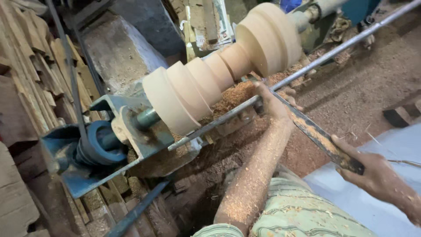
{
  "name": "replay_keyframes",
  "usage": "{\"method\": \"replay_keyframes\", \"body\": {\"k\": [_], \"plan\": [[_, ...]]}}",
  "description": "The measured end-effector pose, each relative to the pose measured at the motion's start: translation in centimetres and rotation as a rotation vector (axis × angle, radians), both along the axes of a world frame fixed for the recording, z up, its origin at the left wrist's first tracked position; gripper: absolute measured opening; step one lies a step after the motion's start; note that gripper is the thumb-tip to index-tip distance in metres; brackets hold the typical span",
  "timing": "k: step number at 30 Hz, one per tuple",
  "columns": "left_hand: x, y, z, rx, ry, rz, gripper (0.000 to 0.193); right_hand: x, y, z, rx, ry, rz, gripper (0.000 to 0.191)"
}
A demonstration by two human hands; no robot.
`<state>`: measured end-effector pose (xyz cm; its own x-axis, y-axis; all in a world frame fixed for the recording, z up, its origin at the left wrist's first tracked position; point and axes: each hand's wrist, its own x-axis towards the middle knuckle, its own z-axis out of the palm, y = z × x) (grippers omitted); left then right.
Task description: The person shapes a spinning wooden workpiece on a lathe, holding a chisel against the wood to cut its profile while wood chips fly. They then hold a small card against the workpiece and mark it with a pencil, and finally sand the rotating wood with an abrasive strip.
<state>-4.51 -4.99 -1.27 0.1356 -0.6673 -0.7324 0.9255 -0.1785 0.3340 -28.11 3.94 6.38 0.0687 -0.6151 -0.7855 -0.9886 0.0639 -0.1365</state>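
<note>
Sawdust floor (364, 92) (one lathe): two hands hold one chisel (315, 134)

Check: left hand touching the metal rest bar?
Touching. Head view shows the left hand lying on the metal rest bar, fingers wrapped over it with the chisel.

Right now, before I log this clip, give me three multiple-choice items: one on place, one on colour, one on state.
1. Where does the left hand rest?
A. on the metal rest bar
B. on the floor
C. on the pulley

2. What colour is the pulley?
A. red
B. blue
C. white

3. How is the long chisel held?
A. lying loose
B. right hand shut on its handle
C. hanging overhead

Answers: 1 A, the hand lies against the bar beside the turned wood piece; 2 B, it is blue; 3 B, fingers wrap the handle.
</note>
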Motion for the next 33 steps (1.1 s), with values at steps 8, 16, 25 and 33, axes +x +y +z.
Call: {"method": "replay_keyframes", "body": {"k": [8, 16, 25, 33], "plan": [[0.8, 1.1, 0.5, -0.018, -0.032, -0.022, 0.082, 0.2, 2.1, -1.8, -0.056, -0.170, -0.071, 0.097], [1.3, 1.4, 0.4, -0.036, -0.146, -0.129, 0.080, 2.9, 5.2, -0.2, -0.085, -0.232, -0.207, 0.095], [1.7, 1.5, -0.5, 0.010, -0.158, -0.180, 0.086, 4.1, 6.7, -0.8, -0.091, -0.249, -0.315, 0.092], [1.9, 1.7, -2.3, -0.050, -0.156, -0.282, 0.100, 5.7, 8.2, -1.1, -0.173, -0.335, -0.385, 0.098]]}}
